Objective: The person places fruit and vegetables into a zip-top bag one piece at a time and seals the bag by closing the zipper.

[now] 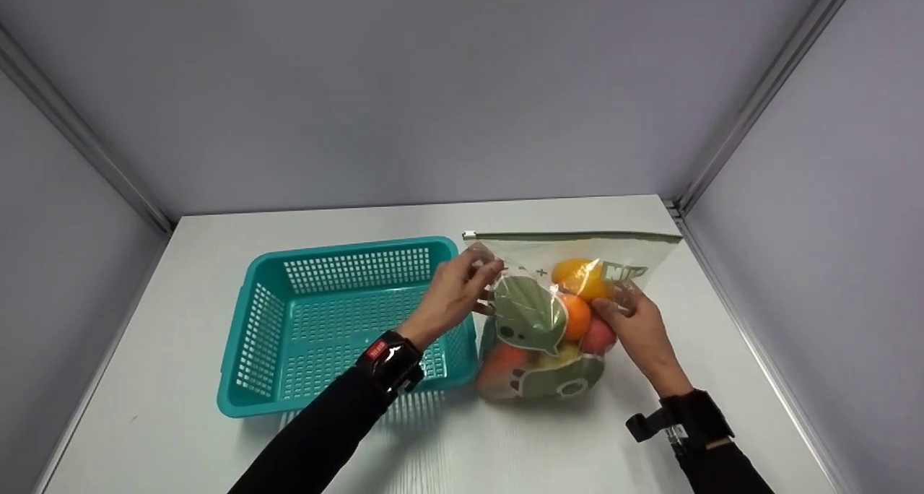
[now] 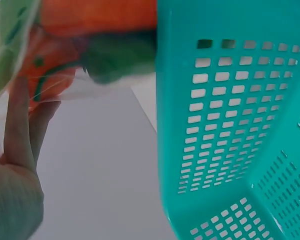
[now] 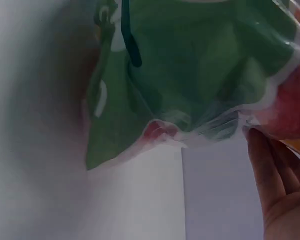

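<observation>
A clear slider zip bag point(image 1: 545, 364) with green cartoon prints stands on the white table, right of the teal basket. Through its film show a yellow fruit point(image 1: 581, 277), an orange point(image 1: 575, 317), a red fruit point(image 1: 598, 335) and other pieces behind the print. My left hand point(image 1: 455, 288) holds the bag's upper left side, thumb in front. On the right side, my right hand point(image 1: 639, 328) grips the bag beside the yellow fruit, its thumb on the front film. The white slider point(image 1: 469, 235) sits at the left end of the dark zip strip. Some fingertips are hidden behind the bag.
The teal perforated basket point(image 1: 238, 335) stands close against the bag's left side, beneath my left forearm, with nothing visible inside. Grey panels point(image 1: 419, 104) rise behind the table point(image 1: 505, 451) and along both sides.
</observation>
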Demonstrator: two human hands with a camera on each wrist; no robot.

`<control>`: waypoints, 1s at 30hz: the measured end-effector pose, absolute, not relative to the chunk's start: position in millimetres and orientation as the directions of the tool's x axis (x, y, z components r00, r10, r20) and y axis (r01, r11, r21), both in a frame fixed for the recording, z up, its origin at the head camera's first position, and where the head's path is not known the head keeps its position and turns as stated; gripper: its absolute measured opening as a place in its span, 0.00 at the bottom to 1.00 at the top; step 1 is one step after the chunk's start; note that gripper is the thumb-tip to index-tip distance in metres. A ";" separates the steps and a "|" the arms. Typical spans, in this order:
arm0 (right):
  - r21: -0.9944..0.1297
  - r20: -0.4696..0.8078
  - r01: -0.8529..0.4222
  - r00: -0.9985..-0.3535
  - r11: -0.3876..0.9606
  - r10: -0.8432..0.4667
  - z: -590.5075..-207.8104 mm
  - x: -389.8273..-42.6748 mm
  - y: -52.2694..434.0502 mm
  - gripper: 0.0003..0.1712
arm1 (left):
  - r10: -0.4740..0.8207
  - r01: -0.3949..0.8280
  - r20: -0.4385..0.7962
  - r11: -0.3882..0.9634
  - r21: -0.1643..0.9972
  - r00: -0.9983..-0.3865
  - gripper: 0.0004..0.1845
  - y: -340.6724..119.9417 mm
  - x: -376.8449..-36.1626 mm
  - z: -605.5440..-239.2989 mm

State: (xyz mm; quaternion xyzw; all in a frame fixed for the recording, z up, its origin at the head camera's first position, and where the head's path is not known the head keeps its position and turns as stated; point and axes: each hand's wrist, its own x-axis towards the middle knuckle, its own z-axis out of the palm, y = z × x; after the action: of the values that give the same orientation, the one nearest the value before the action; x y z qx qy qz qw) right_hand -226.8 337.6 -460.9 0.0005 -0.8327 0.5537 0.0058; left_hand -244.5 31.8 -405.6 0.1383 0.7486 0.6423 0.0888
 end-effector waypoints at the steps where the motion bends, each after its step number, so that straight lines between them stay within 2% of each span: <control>1: -0.909 0.011 -0.004 -1.000 0.417 0.016 -458.7 -227.9 337.9 0.31 | 0.312 0.083 0.035 0.141 0.987 -0.949 0.12 32.6 -244.7 -406.4; 6: -0.892 -0.013 0.024 -1.000 0.451 0.026 -456.3 -236.0 339.1 0.24 | 0.280 0.026 -0.034 0.209 0.978 -0.959 0.12 36.4 -245.6 -412.9; 11: -0.875 -0.049 0.051 -0.999 0.482 0.017 -456.4 -246.3 340.0 0.28 | 0.260 -0.067 -0.121 0.209 0.976 -0.958 0.17 38.8 -248.2 -415.8; 15: -0.860 -0.112 0.100 -0.994 0.500 0.006 -456.2 -256.9 342.9 0.33 | 0.299 -0.121 -0.200 0.264 0.957 -0.933 0.30 40.5 -247.2 -416.6; 19: -0.844 -0.165 0.135 -0.986 0.520 -0.012 -458.9 -269.0 344.3 0.37 | 0.329 -0.093 -0.238 0.400 0.912 -0.914 0.48 40.1 -242.1 -419.1; 21: -0.842 -0.182 0.142 -0.983 0.520 -0.027 -461.4 -274.5 343.8 0.37 | 0.335 -0.061 -0.238 0.463 0.884 -0.912 0.52 39.5 -238.7 -420.2; 24: -0.840 -0.200 0.152 -0.979 0.521 -0.036 -468.2 -281.6 343.5 0.35 | 0.378 -0.011 -0.232 0.505 0.863 -0.896 0.49 39.4 -233.5 -420.8; 30: -0.867 -0.233 0.192 -0.972 0.460 -0.034 -484.9 -289.2 340.8 0.33 | 0.501 0.140 -0.224 0.589 0.796 -0.836 0.28 43.5 -222.6 -423.8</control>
State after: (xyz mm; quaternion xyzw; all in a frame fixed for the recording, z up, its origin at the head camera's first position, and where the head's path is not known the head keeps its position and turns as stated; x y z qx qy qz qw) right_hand -289.2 340.8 -484.9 -0.0466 -0.8474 0.5175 -0.1093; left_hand -222.6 43.5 -423.8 0.1856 0.8643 0.4135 0.2183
